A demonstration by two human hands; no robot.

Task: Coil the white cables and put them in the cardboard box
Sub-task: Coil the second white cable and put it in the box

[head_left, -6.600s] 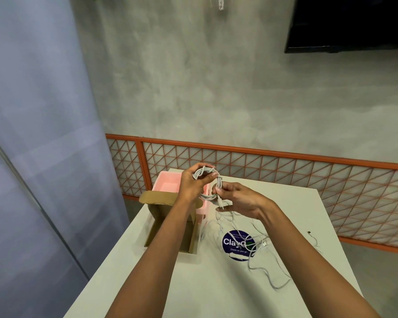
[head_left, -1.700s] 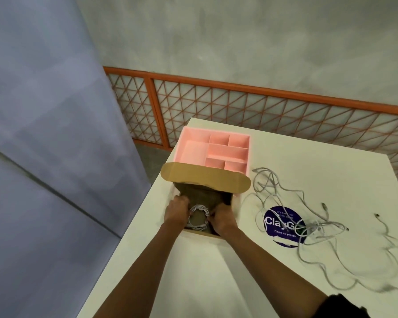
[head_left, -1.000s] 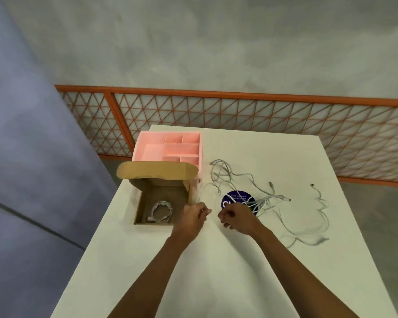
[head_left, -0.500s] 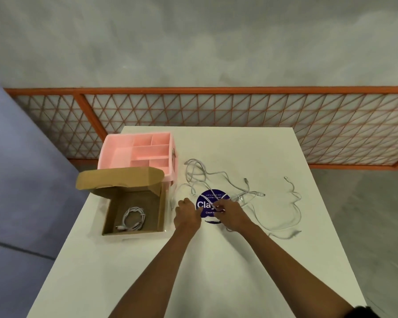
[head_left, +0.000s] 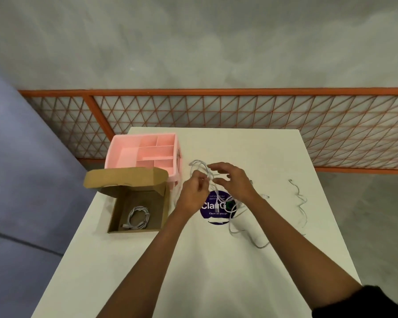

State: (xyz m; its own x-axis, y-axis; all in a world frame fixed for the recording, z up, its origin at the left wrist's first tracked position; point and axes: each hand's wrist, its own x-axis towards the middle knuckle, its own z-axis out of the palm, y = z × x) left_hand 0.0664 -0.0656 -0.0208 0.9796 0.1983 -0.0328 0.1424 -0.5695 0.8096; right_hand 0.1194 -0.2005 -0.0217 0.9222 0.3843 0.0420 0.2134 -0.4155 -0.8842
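The open brown cardboard box (head_left: 121,207) sat at the left of the white table (head_left: 216,271), w/ one coiled white cable (head_left: 137,218) flat on its floor. Approx 1.7 s earlier both hands were inside that box setting the coil down, and half a sec ago they were low over the sticker. By this moment they had lifted a fresh strand. So cable no. 1 was done and no. 2 was prob. just starting.

Behind the box and touching it stood the pink plastic compartment organiser (head_left: 124,152).

The left hand (head_left: 193,193) was raised off the table, fingers curled, pinching a loose white cable (head_left: 199,164) whose loop rose just beyond the knuckles. The right hand (head_left: 233,182) hovered just beside it, fingers and thumb spread, not clearly gripping anything.

Under the hands lay the round purple sticker (head_left: 213,206). A tangle of white cables (head_left: 239,230) trailed across it toward the near right. Well apart, further right, a separate thin white cable (head_left: 300,200) snaked alone.

In the way: the pinched strand looked crossed w/ the tangle, so pulling could drag the others along. The box flap leaned over the back of the opening, but entry from above looked free. An orange lattice railing (head_left: 216,111) ran behind the table.
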